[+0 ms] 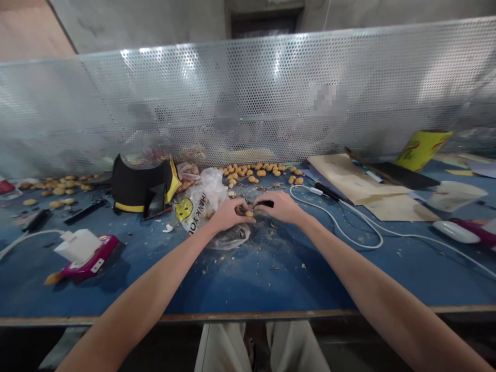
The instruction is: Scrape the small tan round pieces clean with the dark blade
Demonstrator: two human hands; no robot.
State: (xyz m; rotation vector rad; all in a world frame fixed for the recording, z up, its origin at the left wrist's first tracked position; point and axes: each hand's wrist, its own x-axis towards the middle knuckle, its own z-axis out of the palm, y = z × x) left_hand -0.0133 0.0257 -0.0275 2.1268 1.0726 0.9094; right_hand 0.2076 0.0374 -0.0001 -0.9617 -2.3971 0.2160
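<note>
Both my arms reach out over a blue table (248, 279). My left hand (228, 214) is closed in a pinch on a small tan round piece (249, 212) held between the two hands. My right hand (279, 206) is closed round a small black tool (265, 203) whose tip meets that piece. A heap of the same tan round pieces (259, 172) lies just behind the hands. A clear plastic bag with a yellow smiley print (201, 204) lies under and beside my left wrist.
A black and yellow pouch (141, 186) stands left of the bag. More tan pieces (58, 187) lie far left. A white charger on a pink box (83, 250), a white cable (360, 232), cardboard sheets (360, 186) and a yellow cup (422, 149) surround the hands. A perforated metal screen (248, 98) closes the back.
</note>
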